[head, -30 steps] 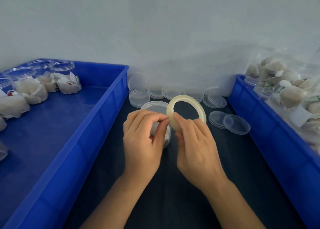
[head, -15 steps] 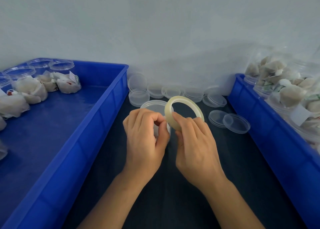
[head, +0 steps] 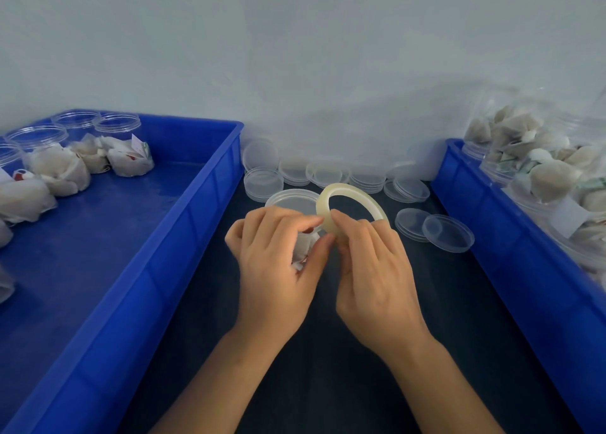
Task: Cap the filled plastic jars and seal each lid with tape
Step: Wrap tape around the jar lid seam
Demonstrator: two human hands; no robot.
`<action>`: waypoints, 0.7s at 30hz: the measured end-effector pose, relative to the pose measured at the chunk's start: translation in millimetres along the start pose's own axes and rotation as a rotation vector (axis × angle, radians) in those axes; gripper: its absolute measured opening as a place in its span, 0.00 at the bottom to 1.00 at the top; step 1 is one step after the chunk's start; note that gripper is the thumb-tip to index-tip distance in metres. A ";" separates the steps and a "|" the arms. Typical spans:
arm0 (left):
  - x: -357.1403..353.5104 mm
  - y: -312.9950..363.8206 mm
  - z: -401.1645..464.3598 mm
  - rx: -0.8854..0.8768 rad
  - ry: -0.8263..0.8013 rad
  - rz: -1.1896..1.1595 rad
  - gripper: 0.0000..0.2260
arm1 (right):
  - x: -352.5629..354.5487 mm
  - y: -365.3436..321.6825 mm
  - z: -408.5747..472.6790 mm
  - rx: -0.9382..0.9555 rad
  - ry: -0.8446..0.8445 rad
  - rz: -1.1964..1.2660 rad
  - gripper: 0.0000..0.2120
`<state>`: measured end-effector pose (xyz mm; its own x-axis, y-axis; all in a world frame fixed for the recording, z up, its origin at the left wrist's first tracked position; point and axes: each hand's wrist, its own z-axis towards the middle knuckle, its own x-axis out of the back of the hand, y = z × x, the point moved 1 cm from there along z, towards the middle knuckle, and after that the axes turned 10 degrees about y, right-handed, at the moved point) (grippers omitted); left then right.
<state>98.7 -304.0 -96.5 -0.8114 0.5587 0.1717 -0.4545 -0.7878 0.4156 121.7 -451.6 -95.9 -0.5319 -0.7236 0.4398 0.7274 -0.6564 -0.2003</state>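
A clear plastic jar (head: 292, 204) with its lid on stands on the dark table, mostly hidden behind my hands; white packets show inside it. My right hand (head: 370, 263) holds a ring of clear tape (head: 352, 201) upright over the jar's right side. My left hand (head: 278, 263) has its fingers curled against the jar and its fingertips pinched at the roll's lower left edge; the tape end itself is too thin to see.
Loose clear lids (head: 433, 228) lie along the wall and at the right. A blue bin (head: 183, 224) at the left holds several filled jars (head: 55, 165). A second blue bin (head: 511, 237) at the right holds more filled jars (head: 541, 171).
Both hands and the tape roll have shifted slightly down and closer to the jar; my left fingers have curled tighter at the roll's edge.
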 end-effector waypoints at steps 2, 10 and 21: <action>0.2 -1.4 -0.5 -0.026 0.030 -0.003 0.07 | 0.9 0.8 -0.5 -0.003 -0.012 -0.020 0.20; 0.9 0.8 -1.4 -0.031 0.076 0.031 0.04 | 5.2 -2.6 1.1 -0.008 0.038 -0.063 0.19; 0.4 3.9 -7.2 -0.109 0.014 0.030 0.05 | 13.1 5.0 5.2 -0.276 -0.017 -0.185 0.24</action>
<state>94.0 -308.7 -101.2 -0.8298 0.5317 0.1697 -0.4671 -0.8279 0.3104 120.6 -463.2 -86.5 -0.6350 -0.5849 0.5046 0.4729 -0.8108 -0.3448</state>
